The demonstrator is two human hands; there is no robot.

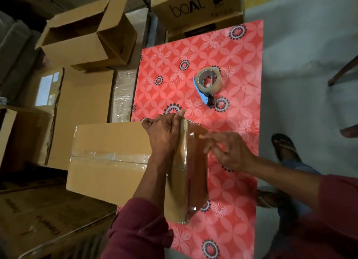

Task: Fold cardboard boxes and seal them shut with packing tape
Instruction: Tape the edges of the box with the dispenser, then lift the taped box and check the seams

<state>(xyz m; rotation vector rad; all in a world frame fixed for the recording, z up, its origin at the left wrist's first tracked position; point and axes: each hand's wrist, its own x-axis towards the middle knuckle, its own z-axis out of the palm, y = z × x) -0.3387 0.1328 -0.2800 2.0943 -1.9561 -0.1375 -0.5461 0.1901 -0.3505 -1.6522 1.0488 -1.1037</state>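
Observation:
A closed cardboard box (108,158) lies on the left part of the red flowered table (232,191), with clear tape along its top seam and down its right side. My left hand (164,134) grips the box's far right corner, thumb on the top edge. Beside it, my right hand (226,152) has straight fingers touching the taped right side of the box. A roll of brown packing tape in a blue dispenser (208,84) rests on the table beyond the box, held by neither hand.
An open empty box (87,36) stands at the back left on stacked cartons. A carton marked "boAt" (195,7) sits behind the table. More cartons (38,220) fill the left side. A sandalled foot (286,150) is on the grey floor at right.

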